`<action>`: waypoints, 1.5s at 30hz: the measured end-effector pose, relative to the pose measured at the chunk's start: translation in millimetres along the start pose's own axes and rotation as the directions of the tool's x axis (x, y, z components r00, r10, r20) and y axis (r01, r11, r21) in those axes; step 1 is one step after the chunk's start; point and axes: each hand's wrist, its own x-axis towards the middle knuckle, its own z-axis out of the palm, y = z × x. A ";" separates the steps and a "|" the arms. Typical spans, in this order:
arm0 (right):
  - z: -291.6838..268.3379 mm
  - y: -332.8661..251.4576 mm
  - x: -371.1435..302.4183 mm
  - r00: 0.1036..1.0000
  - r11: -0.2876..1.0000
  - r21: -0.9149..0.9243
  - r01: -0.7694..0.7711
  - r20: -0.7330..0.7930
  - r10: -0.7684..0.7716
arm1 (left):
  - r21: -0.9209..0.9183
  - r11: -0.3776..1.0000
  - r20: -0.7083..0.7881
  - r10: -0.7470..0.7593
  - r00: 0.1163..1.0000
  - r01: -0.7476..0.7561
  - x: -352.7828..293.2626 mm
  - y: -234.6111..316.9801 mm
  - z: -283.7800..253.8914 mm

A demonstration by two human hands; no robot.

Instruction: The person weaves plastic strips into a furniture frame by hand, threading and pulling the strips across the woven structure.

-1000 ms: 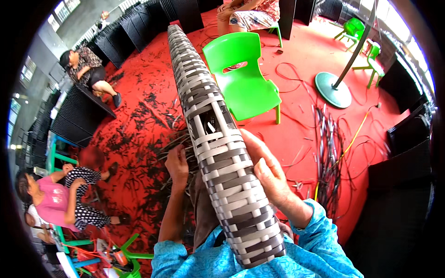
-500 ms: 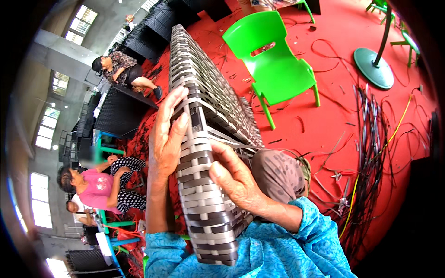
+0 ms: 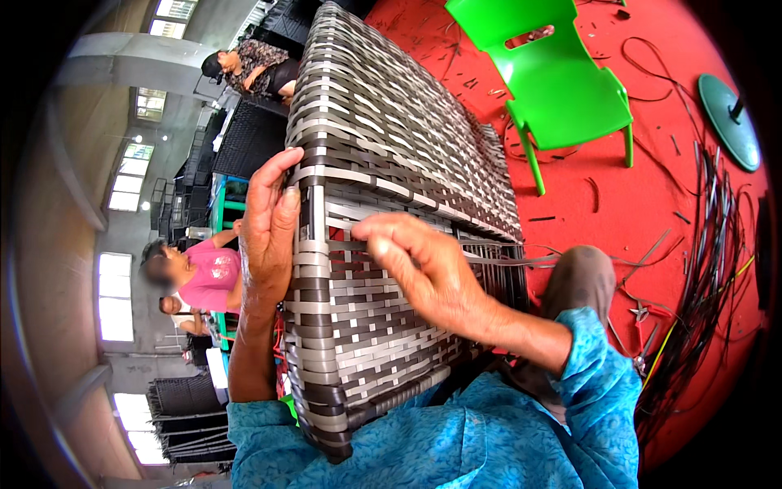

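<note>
The right hand [image 3: 436,273] covers part of the gap in the woven frame [image 3: 371,179]; its fingertips are hard to make out, and whether its grip is closed on a strip I cannot tell. The left hand [image 3: 269,232] rests along the frame's left edge, its grip loose, thumb and fingers apart. The frame stands before the person's blue shirt [image 3: 399,444], its near side against it. To the right, red floor [image 3: 570,213] stretches toward a green chair [image 3: 562,98], its back cut off at the far edge.
</note>
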 end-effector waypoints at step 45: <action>-22.2 52.2 48.1 0.989 0.979 0.163 -0.124 0.104 0.108 | 0.307 0.946 -0.235 -0.029 0.971 0.103 -15.8 -25.1 -1.3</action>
